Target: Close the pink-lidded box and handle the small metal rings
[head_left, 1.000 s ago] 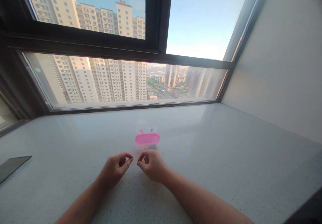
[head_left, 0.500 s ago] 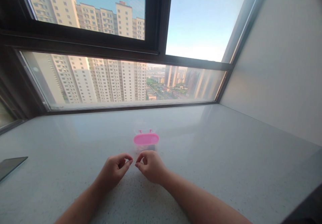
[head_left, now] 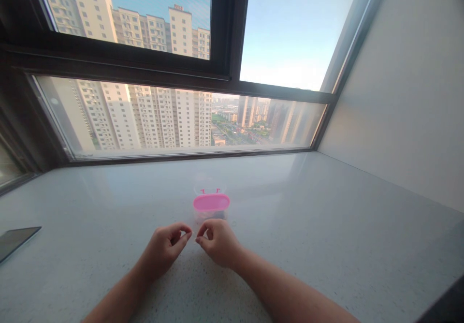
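My left hand (head_left: 165, 248) and my right hand (head_left: 216, 240) rest close together on the pale speckled window ledge (head_left: 326, 226). Each pinches thumb against forefinger, and the two pinches almost meet. What lies between the fingertips is too small to make out. Just beyond my hands stands a small clear plastic box with a pink rim (head_left: 211, 202) and its clear lid open behind it. Something dark lies inside the box.
A dark phone (head_left: 16, 240) lies flat at the ledge's left edge. A large window with a dark frame (head_left: 232, 79) runs along the back. A plain white wall (head_left: 406, 100) closes the right side.
My hands have stayed in the same pinched pose. The view has shifted very slightly.
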Demonstrator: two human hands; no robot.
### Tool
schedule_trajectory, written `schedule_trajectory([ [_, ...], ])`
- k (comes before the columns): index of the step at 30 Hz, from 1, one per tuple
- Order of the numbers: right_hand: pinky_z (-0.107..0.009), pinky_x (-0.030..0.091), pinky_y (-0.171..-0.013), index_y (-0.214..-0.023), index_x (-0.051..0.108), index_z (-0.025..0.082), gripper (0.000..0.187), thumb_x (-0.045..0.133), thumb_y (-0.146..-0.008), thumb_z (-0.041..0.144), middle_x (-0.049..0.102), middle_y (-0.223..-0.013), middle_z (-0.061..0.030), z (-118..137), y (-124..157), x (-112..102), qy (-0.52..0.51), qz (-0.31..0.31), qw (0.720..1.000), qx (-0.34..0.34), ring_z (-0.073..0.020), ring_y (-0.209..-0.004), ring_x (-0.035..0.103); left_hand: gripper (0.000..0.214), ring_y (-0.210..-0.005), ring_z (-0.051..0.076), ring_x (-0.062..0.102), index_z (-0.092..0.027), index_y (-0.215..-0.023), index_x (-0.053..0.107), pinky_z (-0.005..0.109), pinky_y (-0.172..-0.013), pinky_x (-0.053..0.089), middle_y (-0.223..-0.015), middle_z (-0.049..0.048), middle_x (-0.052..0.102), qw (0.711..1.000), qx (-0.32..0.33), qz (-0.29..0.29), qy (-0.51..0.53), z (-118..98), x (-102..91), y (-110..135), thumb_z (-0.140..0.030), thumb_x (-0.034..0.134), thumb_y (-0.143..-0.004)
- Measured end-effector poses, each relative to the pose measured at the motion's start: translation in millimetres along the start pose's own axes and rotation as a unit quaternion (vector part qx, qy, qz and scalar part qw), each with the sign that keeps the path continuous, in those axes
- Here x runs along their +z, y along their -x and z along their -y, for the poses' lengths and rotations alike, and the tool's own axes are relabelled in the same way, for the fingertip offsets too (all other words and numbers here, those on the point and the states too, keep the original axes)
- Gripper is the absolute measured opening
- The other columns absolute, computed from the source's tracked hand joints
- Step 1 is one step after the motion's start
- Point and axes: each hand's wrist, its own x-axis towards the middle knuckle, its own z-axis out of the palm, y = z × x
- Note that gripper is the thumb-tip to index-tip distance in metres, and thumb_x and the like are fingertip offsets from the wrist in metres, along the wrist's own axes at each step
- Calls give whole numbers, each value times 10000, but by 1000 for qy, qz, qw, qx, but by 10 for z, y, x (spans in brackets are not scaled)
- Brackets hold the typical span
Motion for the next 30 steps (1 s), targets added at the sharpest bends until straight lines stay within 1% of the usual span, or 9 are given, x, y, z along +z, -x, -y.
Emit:
schedule_trajectory([
  [11,-188,192,-399,-674,624,160,91,603,-666,248,378,-450,60,11,1,-4,5,-4,1000,8,-59,-417,304,284,-456,84,244,-145,-732,612,191,-447,191,-478,-71,241,1000,-19,-15,19,25,-16,-2,-386,465,-763],
  [23,-194,187,-406,-664,636,152,97,605,-660,244,385,-454,58,33,-1,-12,9,-3,1000,11,-61,-423,313,282,-460,87,248,-148,-729,610,194,-452,196,-482,-71,234,999,-21,-23,23,59,-5,7,-387,465,-769],
  [30,-193,182,-407,-662,631,144,91,601,-664,230,368,-448,60,20,-26,-15,-3,-7,1000,16,-60,-424,307,260,-450,86,257,-150,-715,624,190,-441,196,-468,-69,244,999,-17,-39,29,61,-2,5,-364,480,-752],
])
